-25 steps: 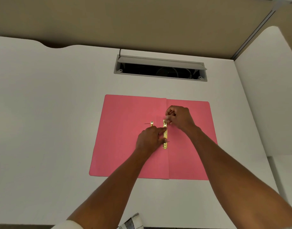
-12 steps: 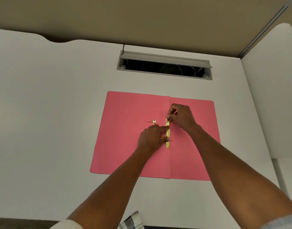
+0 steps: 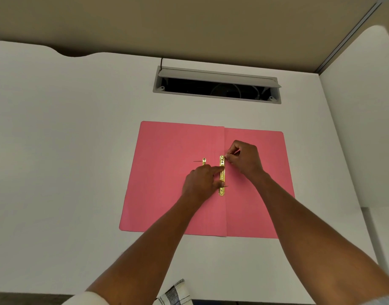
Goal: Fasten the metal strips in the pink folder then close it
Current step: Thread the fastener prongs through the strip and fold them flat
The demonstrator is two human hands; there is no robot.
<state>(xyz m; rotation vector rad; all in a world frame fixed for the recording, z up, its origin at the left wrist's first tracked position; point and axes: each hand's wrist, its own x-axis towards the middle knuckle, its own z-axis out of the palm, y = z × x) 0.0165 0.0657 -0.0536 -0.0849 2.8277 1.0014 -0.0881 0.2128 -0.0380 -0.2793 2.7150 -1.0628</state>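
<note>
Near the tabletop's far edge the folder (image 3: 176,172) lies open as before. Both hands have barely shifted: left hand (image 3: 200,181) fingers press the strip (image 3: 221,176) at the fold, right hand (image 3: 244,158) pinches its far prong.

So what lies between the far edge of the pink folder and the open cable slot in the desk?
Nothing: in the head view, only bare white desk separates the pink folder from the cable slot.

head view, looking down, desk (image 3: 79,150) near
</note>
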